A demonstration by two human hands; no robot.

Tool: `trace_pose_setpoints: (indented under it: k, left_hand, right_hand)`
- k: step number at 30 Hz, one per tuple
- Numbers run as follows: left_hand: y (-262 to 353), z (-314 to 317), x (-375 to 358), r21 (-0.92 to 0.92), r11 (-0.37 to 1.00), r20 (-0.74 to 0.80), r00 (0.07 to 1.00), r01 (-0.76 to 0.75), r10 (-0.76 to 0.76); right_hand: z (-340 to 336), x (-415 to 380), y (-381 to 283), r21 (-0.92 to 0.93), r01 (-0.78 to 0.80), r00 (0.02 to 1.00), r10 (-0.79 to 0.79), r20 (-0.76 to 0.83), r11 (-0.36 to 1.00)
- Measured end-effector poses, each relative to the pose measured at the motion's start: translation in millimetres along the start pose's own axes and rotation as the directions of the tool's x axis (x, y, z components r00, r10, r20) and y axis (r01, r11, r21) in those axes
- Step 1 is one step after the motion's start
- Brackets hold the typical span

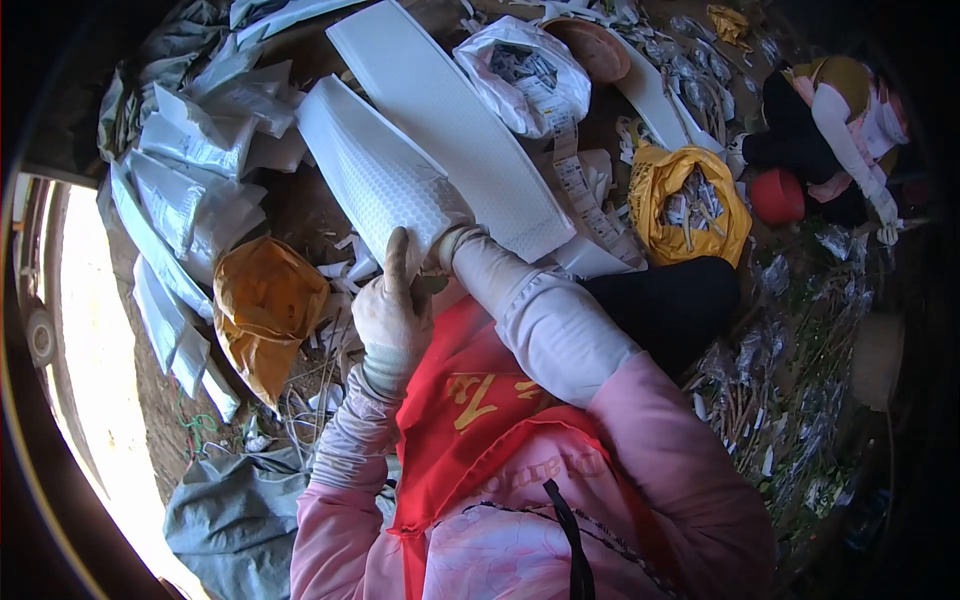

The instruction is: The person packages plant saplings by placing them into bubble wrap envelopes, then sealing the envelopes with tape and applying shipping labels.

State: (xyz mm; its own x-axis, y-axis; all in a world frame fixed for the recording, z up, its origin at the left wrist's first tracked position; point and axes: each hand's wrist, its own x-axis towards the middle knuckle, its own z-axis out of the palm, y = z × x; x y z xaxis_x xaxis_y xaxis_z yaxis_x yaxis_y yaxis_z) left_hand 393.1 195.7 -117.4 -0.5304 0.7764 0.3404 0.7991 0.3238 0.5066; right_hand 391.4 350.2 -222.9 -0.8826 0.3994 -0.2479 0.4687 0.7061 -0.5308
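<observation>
A long white bubble-wrap sheet (375, 150) slopes toward me, its near end at my hands. My left hand (388, 310), in a pale glove, has its index finger stretched along the near left edge and its other fingers curled in beside it. My right hand (455, 245), gloved and dirt-stained, is closed at the near right corner. The sheet and my wrist partly hide its fingers. A second flat white bubble-wrap piece (450, 120) lies beyond, on the right. Below my hands is my red apron (465, 390).
White padded packs (195, 140) are heaped at the left, near an orange-yellow bag (268, 310). A white sack (522, 75) and a yellow bag (690, 205) hold paper scraps. A person (835, 130) works at the upper right beside a red bucket (777, 196). Stems and plastic litter the right.
</observation>
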Motion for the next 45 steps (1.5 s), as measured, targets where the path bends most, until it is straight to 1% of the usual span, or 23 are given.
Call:
trace_pose_setpoints:
  k: [2,3,8,9,10,11,12,14,16,18,20,22,24,25,28,29,30,31,32,34,36,42,45]
  left_hand:
    - [-23,6,-3,-0.018,1.0,-0.009,1.0,-0.018,0.017]
    - [-29,7,-5,0.018,0.999,0.07,0.997,0.044,-0.045]
    - [-39,16,-34,-0.001,0.989,0.26,0.955,-0.151,0.146]
    - [-41,13,-41,-0.002,0.978,0.331,0.923,-0.207,0.197]
    - [-41,7,-46,-0.009,0.964,0.398,0.884,-0.265,0.246]
    - [-37,3,-50,0.046,0.933,0.365,0.876,-0.356,0.316]
    - [-39,0,-54,0.124,0.89,0.344,0.86,-0.438,0.376]
    - [-55,13,-58,0.191,0.826,0.248,0.84,-0.53,0.482]
    - [-60,22,-53,0.216,0.798,0.238,0.823,-0.563,0.517]
    - [-59,30,-47,0.219,0.778,0.244,0.805,-0.589,0.541]
    - [-57,35,-41,0.207,0.771,0.268,0.793,-0.602,0.548]
    - [-59,38,-41,0.162,0.781,0.253,0.79,-0.603,0.558]
    - [-59,35,-43,0.143,0.795,0.282,0.794,-0.59,0.539]
    - [-59,34,-46,0.104,0.808,0.267,0.799,-0.58,0.539]
    - [-49,27,-51,0.185,0.841,0.197,0.857,-0.509,0.476]
    - [-40,20,-47,0.158,0.87,0.183,0.88,-0.466,0.438]
    - [-35,18,-45,0.126,0.901,0.145,0.906,-0.416,0.398]
    - [-35,22,-47,0.098,0.926,0.094,0.93,-0.365,0.356]
    - [-36,26,-50,0.065,0.947,0.048,0.949,-0.314,0.311]
    - [-34,33,-55,-0.005,0.973,0.039,0.972,-0.232,0.232]
    - [-31,35,-60,-0.074,0.985,0.055,0.985,-0.158,0.162]
    - [-31,36,-67,-0.21,0.971,0.149,0.985,0.117,-0.086]
    - [-25,36,-65,-0.146,0.988,0.114,0.993,0.047,-0.03]
  right_hand:
    - [6,-3,-1,-0.038,0.012,0.999,-0.01,0.046,0.999]
    - [10,-9,0,-0.045,0.023,0.997,-0.02,0.068,0.999]
    - [17,-72,2,0.006,0.084,0.977,-0.084,0.196,0.996]
    - [20,-89,9,0.03,0.131,0.984,-0.134,0.114,0.991]
    - [-32,-113,-12,-0.124,0.039,0.888,0.023,0.46,0.992]
    - [-26,-135,6,0.009,0.182,0.972,-0.182,0.152,0.983]
    - [-23,-154,24,0.082,0.359,0.921,-0.338,-0.194,0.93]
    - [-39,-172,42,0.116,0.37,0.863,-0.296,-0.409,0.922]
    - [-43,-177,51,0.125,0.117,0.874,-0.042,-0.484,0.985]
    - [-5,-168,75,0.124,-0.041,0.895,0.092,-0.437,0.991]
    - [35,-157,101,0.42,-0.201,0.919,0.319,-0.231,0.885]
    - [38,-149,102,0.675,-0.262,0.926,0.376,-0.025,0.69]
    - [30,-149,103,0.875,-0.235,0.949,0.295,0.112,0.424]
    - [-17,-157,76,0.871,-0.382,0.895,0.36,0.266,0.307]
    - [-33,-158,90,0.866,-0.367,0.909,0.328,0.256,0.34]
    - [-53,-160,78,0.762,-0.436,0.888,0.364,0.28,0.479]
    - [-51,-159,77,0.633,-0.226,0.946,0.323,-0.04,0.74]
    - [-49,-160,75,0.388,-0.038,0.927,0.178,-0.331,0.921]
    - [-49,-161,66,0.069,0.096,0.835,-0.043,-0.549,0.993]
    - [-47,-166,41,0.229,0.289,0.855,-0.143,-0.498,0.93]
    - [-40,-168,12,0.521,0.37,0.923,-0.242,-0.298,0.769]
    - [-13,-164,-10,0.464,0.432,0.9,-0.336,-0.277,0.774]
    - [-7,-163,-9,0.352,0.467,0.88,-0.389,-0.271,0.811]
